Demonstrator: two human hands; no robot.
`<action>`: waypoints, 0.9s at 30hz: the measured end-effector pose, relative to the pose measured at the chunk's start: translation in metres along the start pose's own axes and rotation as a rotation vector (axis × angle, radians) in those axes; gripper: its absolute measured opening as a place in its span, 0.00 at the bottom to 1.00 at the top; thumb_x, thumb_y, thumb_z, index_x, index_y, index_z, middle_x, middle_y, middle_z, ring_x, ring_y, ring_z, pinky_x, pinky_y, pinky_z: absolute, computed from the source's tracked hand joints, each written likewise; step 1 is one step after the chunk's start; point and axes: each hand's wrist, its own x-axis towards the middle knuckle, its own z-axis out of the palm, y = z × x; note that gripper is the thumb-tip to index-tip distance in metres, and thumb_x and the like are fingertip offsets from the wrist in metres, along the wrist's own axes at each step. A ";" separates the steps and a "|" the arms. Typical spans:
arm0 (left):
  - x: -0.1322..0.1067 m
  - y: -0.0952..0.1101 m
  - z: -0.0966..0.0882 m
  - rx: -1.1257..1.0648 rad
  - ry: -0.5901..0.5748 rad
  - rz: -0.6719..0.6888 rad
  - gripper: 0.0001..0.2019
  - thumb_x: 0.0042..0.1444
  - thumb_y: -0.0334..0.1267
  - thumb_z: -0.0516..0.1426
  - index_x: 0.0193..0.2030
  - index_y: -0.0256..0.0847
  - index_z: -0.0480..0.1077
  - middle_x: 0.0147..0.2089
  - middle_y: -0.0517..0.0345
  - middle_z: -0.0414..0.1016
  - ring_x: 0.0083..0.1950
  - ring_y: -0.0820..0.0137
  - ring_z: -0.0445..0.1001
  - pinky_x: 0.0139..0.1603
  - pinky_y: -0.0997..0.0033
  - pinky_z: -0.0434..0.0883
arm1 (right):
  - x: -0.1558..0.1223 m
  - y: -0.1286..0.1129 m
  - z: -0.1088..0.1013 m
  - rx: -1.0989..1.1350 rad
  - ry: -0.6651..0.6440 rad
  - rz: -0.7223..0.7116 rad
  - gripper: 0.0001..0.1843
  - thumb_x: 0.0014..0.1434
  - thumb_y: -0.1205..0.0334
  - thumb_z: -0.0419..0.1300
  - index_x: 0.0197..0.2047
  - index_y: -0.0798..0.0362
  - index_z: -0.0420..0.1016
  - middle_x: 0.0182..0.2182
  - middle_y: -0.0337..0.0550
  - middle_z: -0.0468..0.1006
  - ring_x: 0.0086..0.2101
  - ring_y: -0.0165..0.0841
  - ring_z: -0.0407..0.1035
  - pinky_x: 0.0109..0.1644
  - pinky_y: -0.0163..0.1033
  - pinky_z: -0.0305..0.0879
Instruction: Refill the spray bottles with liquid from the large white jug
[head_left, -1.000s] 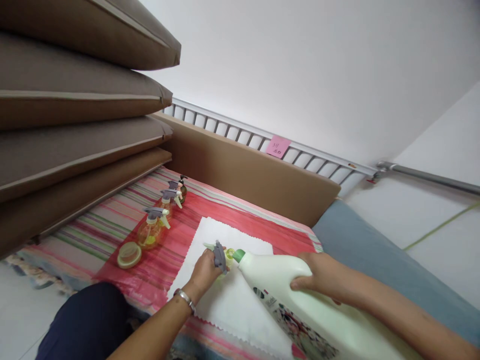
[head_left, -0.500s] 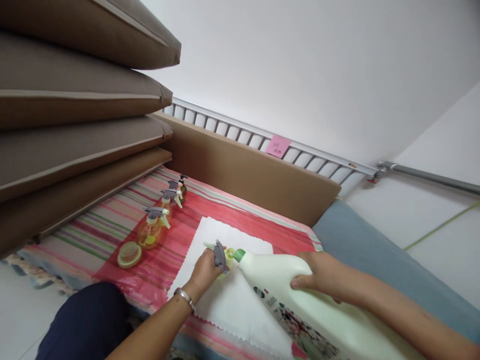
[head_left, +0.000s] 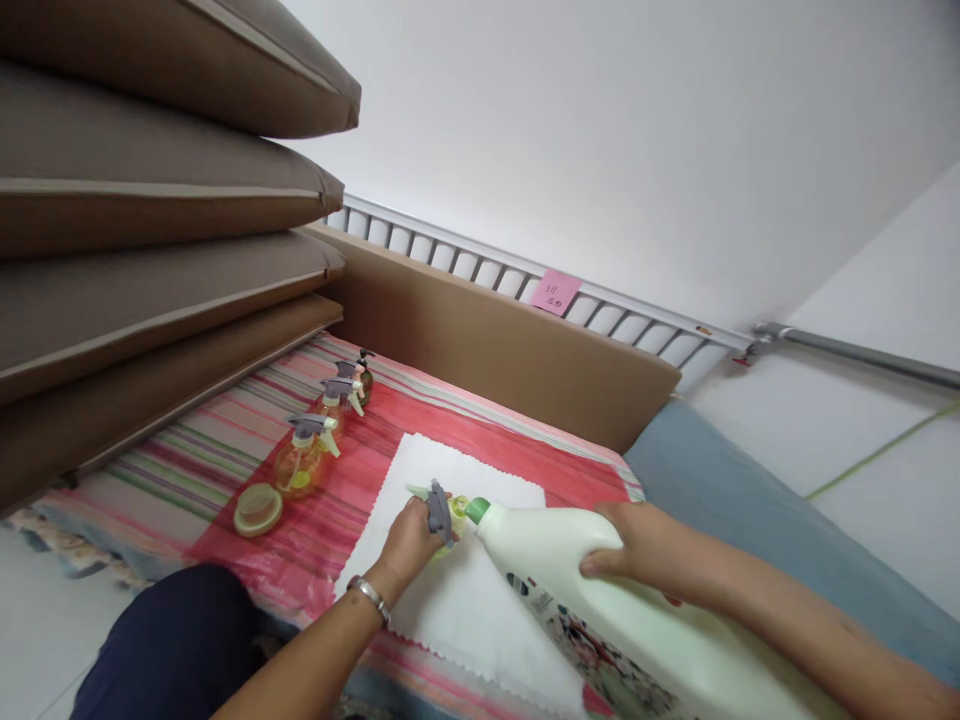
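My left hand (head_left: 411, 538) wears a silver bracelet and is closed on a grey spray trigger head (head_left: 439, 514). Right beside it is the round mouth of a small yellowish clear bottle (head_left: 460, 508); whether these fingers also grip that bottle is hidden. My right hand (head_left: 637, 545) holds a big pale green detergent bottle (head_left: 551, 535) by its handle. That jug is tipped on its side, its green spout at the small bottle's mouth. Under both lies a white cloth (head_left: 480, 610) with zigzag edges.
Several spray bottles (head_left: 300, 468) and a dark pump bottle (head_left: 365, 382) stand in a row at left. Near them sits a round lidded tub (head_left: 258, 510). Brown cushions (head_left: 150, 210) are stacked at left; a brown board (head_left: 487, 325) and radiator (head_left: 465, 264) line the back.
Almost nothing differs. Both hands, the spray head and the tipped detergent bottle keep the same places; the view has shifted very slightly.
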 end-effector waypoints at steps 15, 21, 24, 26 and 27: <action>-0.002 0.003 0.000 -0.025 -0.002 -0.008 0.26 0.40 0.36 0.64 0.49 0.38 0.71 0.39 0.54 0.77 0.40 0.62 0.74 0.41 0.66 0.69 | 0.001 0.002 0.000 -0.005 -0.003 -0.004 0.17 0.46 0.55 0.60 0.38 0.56 0.69 0.34 0.51 0.76 0.26 0.39 0.73 0.11 0.31 0.57; -0.002 0.001 -0.001 -0.008 -0.004 -0.002 0.26 0.40 0.38 0.64 0.50 0.39 0.70 0.39 0.55 0.75 0.41 0.63 0.73 0.42 0.67 0.69 | -0.001 -0.001 0.000 -0.005 0.005 0.004 0.16 0.46 0.56 0.60 0.37 0.56 0.69 0.33 0.51 0.77 0.26 0.39 0.73 0.11 0.31 0.56; -0.002 0.002 -0.001 0.005 -0.003 0.000 0.26 0.40 0.39 0.64 0.49 0.40 0.70 0.39 0.57 0.75 0.41 0.64 0.73 0.43 0.67 0.69 | -0.001 -0.001 0.000 -0.011 0.007 0.006 0.16 0.46 0.56 0.60 0.37 0.56 0.69 0.33 0.51 0.77 0.26 0.39 0.73 0.10 0.31 0.55; -0.003 0.002 -0.001 0.012 -0.001 0.004 0.26 0.40 0.39 0.64 0.49 0.39 0.70 0.40 0.56 0.74 0.41 0.64 0.73 0.43 0.67 0.69 | 0.000 0.000 -0.001 -0.009 0.002 0.003 0.16 0.46 0.56 0.60 0.38 0.56 0.69 0.34 0.51 0.77 0.27 0.39 0.73 0.11 0.31 0.56; -0.003 0.002 -0.002 0.016 0.001 0.006 0.26 0.40 0.38 0.64 0.50 0.39 0.70 0.41 0.55 0.74 0.41 0.64 0.73 0.43 0.67 0.69 | 0.000 0.001 -0.001 -0.008 -0.001 0.002 0.17 0.46 0.56 0.60 0.38 0.56 0.69 0.35 0.51 0.77 0.27 0.39 0.73 0.11 0.31 0.56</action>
